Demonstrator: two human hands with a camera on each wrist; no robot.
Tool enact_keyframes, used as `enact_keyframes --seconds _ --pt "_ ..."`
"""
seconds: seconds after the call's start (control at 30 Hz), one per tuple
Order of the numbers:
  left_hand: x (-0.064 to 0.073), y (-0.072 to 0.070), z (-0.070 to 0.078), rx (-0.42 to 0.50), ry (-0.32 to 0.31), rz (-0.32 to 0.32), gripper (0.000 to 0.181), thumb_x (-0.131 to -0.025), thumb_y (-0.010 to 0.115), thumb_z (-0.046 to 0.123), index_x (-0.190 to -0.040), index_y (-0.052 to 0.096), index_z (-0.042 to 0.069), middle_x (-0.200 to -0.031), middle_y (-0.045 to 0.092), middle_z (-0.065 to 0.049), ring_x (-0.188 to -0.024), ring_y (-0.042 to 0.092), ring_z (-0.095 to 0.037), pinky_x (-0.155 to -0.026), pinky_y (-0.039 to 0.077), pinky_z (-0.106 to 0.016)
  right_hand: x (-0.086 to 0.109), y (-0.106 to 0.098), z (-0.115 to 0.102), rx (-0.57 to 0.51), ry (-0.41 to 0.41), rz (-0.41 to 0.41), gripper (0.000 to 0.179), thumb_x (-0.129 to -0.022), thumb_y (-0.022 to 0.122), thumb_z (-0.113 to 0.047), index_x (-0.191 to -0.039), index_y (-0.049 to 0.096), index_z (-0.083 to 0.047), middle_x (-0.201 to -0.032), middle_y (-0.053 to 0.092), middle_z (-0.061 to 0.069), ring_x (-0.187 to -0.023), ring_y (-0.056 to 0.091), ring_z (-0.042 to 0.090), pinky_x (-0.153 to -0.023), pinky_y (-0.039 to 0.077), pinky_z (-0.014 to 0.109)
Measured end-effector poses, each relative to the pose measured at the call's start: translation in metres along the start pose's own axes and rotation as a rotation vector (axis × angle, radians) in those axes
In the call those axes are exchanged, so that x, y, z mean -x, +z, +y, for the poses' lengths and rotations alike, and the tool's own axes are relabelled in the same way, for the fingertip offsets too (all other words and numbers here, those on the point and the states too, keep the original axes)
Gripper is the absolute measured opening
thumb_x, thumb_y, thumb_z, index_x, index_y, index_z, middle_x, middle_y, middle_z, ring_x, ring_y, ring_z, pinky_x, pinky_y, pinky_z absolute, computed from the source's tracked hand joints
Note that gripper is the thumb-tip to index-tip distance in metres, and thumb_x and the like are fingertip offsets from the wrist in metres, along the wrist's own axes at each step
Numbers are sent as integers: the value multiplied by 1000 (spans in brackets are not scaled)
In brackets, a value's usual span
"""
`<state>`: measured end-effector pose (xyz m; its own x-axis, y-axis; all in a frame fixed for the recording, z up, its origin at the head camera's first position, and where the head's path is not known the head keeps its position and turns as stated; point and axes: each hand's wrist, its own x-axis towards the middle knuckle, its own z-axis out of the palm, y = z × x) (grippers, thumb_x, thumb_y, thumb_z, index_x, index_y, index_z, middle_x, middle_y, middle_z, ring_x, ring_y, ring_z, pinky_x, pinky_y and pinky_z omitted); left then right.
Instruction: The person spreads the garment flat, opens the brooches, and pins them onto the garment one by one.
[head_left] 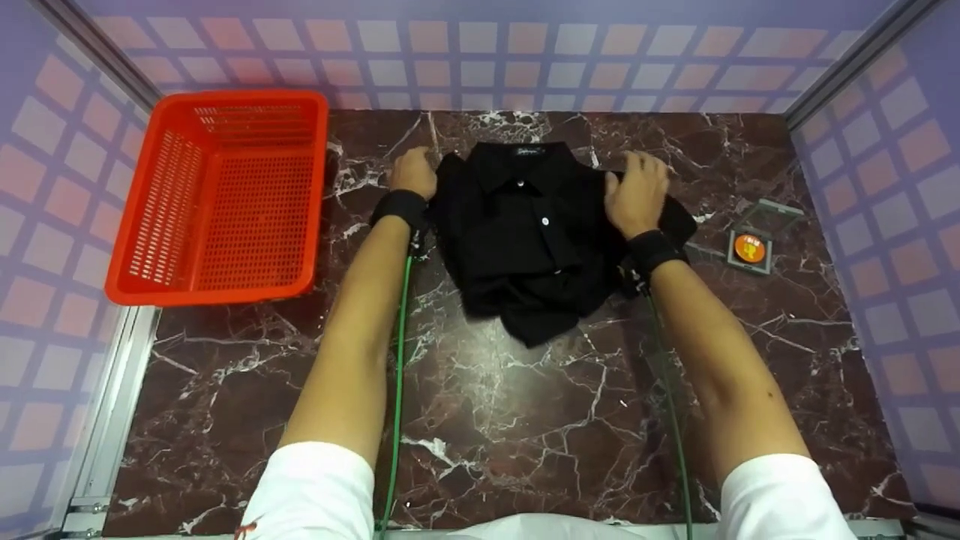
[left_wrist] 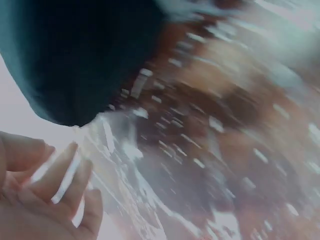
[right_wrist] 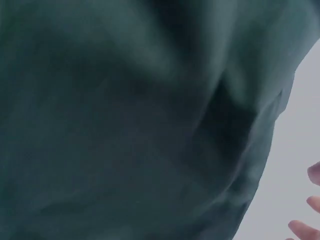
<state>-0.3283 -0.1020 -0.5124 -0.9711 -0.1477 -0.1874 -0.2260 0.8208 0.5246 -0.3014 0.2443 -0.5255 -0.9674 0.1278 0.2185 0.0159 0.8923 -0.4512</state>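
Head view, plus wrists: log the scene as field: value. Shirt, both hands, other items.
shirt: black collared shirt, front up, collar at far end, lower part bunched
left hand: at shirt's left edge, fingers relaxed; contact unclear
right hand: over shirt's right side, thumb and fingers apart; contact unclear
basket: red plastic basket, left of shirt
case: small grey case, right of shirt, lid raised, orange disc inside
surface: dark marbled tabletop

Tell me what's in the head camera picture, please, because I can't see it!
A black shirt lies on a dark table, someone's left grip beside it and right grip at one sleeve. A red basket stands left, a small open box right.
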Motion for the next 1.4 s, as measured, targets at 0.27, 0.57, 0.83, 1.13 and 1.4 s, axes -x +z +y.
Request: enact_keyframes --seconds 0.27,0.57,0.83,1.13,1.4 --pt "23 6 -13 -176 -62 -47 36 -98 48 10 -130 65 5 -140 56 -18 -133 47 -36 -108 37 -51 2 13 -61 -125 -239 -259 45 -107 44 -29 -143 55 -4 -154 42 22 -141 35 42 -115 27 56" --pt "43 38 -4 188 201 -108 52 -98 55 14 -148 48 1 -148 49 -20 -140 43 -33 -115 33 -39 0 28 -75 -68 -266 -646 59 -110 27 -43 -157 34 -9 -163 21 23 -151 17 41 -121 13 54" --pt "51 54 15 666 160 -113 55 -104 55 20 -154 38 5 -151 48 -15 -135 49 -23 -105 40 -24 3 36 -74 37 -304 -754 63 -109 24 -48 -160 27 -12 -163 15 27 -151 13 40 -122 5 51" --pt "57 46 12 727 98 -1 43 -98 64 6 -139 57 0 -137 60 -16 -128 53 -24 -102 43 -26 3 37 -70 79 -302 -770 64 -109 27 -48 -161 22 -12 -163 12 28 -152 9 41 -122 2 51" --pt "65 19 -9 561 117 94 39 -96 68 11 -135 65 8 -140 60 -9 -135 50 -20 -111 33 -22 3 39 -62 69 -305 -749 64 -109 30 -46 -161 21 -12 -163 11 30 -151 9 45 -122 1 50"
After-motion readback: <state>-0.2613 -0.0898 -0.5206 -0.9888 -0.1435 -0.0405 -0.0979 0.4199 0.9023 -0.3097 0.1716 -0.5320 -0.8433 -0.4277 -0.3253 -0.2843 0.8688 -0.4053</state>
